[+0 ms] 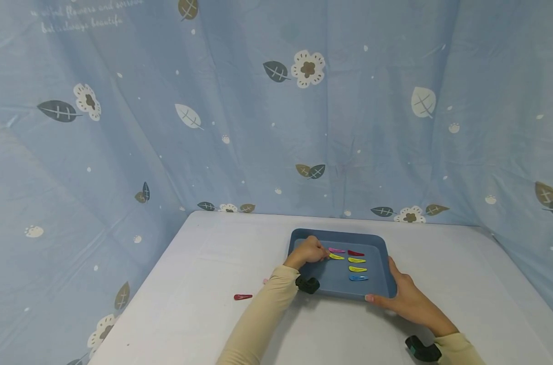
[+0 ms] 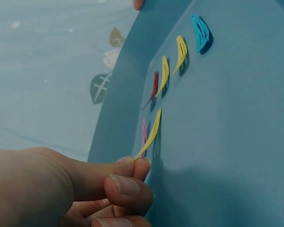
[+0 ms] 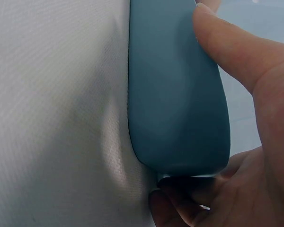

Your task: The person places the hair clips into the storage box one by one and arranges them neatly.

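Observation:
My left hand [image 1: 309,251] reaches over the blue tray [image 1: 331,279], its thumb and fingertip pinching one end of a yellow hair clip [image 2: 155,131]. Right beside that clip lies a pink hair clip [image 1: 336,250]. A second column in the tray holds a red hair clip [image 1: 356,253], two more yellow hair clips [image 1: 357,269] and a blue hair clip [image 1: 358,278] at the near end. My right hand [image 1: 409,299] grips the tray's near right corner, thumb on the front wall and fingers around the side, as the right wrist view shows.
On the white table [image 1: 203,324], left of the tray, lies a dark red hair clip [image 1: 243,297]. A light pink piece [image 1: 265,281] shows beside the left sleeve [image 1: 263,314], mostly hidden. A blue patterned curtain [image 1: 258,152] hangs behind the table and along its left side.

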Demonstrator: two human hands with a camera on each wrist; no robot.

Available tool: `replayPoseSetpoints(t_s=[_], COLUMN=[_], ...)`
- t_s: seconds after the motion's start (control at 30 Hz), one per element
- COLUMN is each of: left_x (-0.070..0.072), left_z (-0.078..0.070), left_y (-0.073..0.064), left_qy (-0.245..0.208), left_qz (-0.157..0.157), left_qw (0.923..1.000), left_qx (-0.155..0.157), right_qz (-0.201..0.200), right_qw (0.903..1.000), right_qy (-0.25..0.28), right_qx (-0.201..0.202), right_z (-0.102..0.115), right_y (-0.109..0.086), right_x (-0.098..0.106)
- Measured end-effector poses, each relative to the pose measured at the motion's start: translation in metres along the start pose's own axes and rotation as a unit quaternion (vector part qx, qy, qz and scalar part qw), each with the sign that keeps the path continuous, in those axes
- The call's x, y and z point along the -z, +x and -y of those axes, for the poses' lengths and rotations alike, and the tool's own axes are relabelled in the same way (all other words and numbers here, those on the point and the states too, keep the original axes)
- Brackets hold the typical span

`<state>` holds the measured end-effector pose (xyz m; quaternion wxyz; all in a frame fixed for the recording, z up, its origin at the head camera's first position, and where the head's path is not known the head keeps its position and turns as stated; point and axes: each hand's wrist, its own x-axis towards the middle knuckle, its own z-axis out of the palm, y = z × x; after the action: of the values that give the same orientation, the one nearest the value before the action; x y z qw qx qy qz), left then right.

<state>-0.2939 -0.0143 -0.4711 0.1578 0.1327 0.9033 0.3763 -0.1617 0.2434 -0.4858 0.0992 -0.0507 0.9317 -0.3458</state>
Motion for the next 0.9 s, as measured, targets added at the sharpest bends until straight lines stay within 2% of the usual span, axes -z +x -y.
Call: replayPoseSetpoints(t_s=[0.37,0.5,0.7,0.9], left_x=[-0.0007,-0.0021,-0.0003,-0.0009], left_z=[-0.004,-0.0042,-0.0063,-0.0056], left_y=[-0.0022,-0.0011,-0.0013,-0.0031], left_qy=[0.04,0.046,0.052,0.056], left_qz=[-0.008,-0.01,0.002,0.0], left_qw=[0.9992,0.9989,0.9986,0.9985], left_qx=[0.001,0.001,0.007,-0.001], right_qz=[-0.001,-0.003,-0.007,-0.006], right_qw=[1.0,0.9999,0.9998,0.9999], right_qy=[0.003,0.01,0.007,0.004], right_qx=[0.008,0.014,0.015,0.01], right_z=[-0.0006,0.0,0.0019,0.0007], right_y=[0.0007,0.0,-0.001,-0.0004], right_x=[-0.0006,-0.0006,-0.0002,-0.0009])
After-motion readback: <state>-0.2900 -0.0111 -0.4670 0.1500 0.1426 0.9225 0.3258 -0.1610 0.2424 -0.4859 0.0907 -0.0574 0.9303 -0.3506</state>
